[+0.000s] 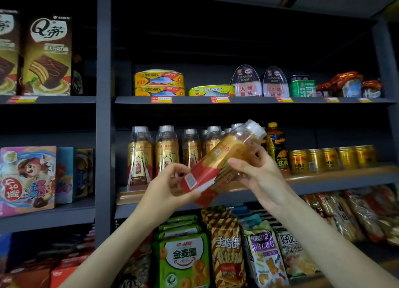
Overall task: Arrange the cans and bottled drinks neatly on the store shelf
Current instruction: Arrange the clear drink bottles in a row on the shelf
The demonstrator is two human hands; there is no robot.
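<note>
Both arms reach up from the lower frame to centre. Left hand cups the base of a plastic bottle, fingers curled round its red-and-gold label. Right hand grasps the upper body, fingers wrapped below the clear cap. Bottle tilted, cap toward upper right, held in front of the middle shelf. Behind it, a row of matching upright bottles; squat gold cans glint at centre right.

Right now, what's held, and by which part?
One gold-and-red drink bottle, tilted, in both hands: left hand grips its base end, right hand grips its upper body below the white cap.
</note>
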